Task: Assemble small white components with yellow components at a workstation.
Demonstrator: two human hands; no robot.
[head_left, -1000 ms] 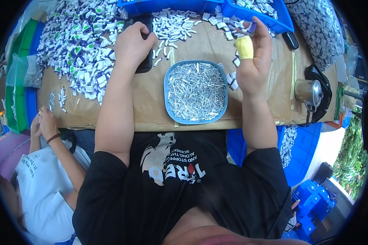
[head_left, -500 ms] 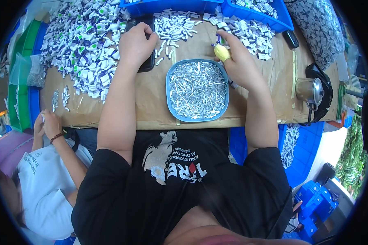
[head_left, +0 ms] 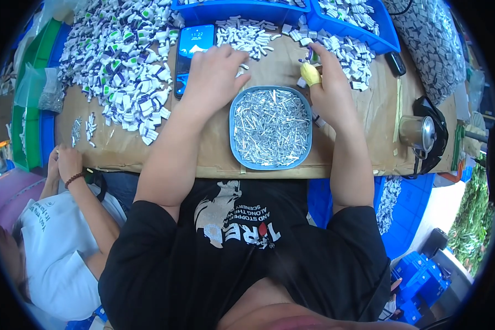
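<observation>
My right hand [head_left: 335, 91], its thumb covered in yellow wrapping [head_left: 310, 74], pinches a small plastic piece [head_left: 312, 55] with purple and green on it. My left hand [head_left: 214, 77] reaches across the lower part of a lit phone [head_left: 197, 38], finger and thumb apart. A small white tube-shaped piece [head_left: 243, 67] shows in that gap; whether it is touched I cannot tell. Beyond lies a pile of similar white tube-shaped pieces [head_left: 245, 34]. Between my forearms stands a blue-grey square tray [head_left: 232, 135] full of short silvery metal pins [head_left: 272, 126].
A large heap of white, purple and green pieces [head_left: 124, 60] covers the left. Blue bins [head_left: 355, 34] line the far edge, with white blocks [head_left: 344, 55] before them. On the right are a bulging clear bag [head_left: 429, 52] and a metal cup [head_left: 415, 131]. A co-worker's hands [head_left: 66, 162] are at left.
My left hand has moved right off the phone toward the white tube-shaped pieces, its fingers spreading. The phone's screen is now lit. My right hand still pinches its piece.
</observation>
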